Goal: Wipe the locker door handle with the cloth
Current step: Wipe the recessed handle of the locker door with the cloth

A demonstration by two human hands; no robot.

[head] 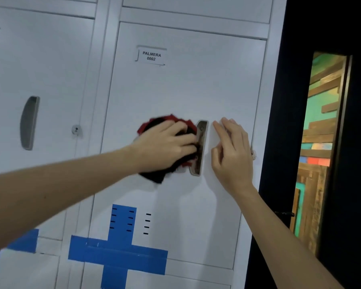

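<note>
We see from one camera on the head. It looks straight ahead at the white locker door (186,90), close up.

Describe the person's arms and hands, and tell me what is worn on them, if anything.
The left arm and the right arm are bare as far as the frame shows, with no sleeve in view. The left hand and the right hand wear no gloves. No watch, bracelet or ring shows on either. Slight blur hides finer detail such as the nails.
</note>
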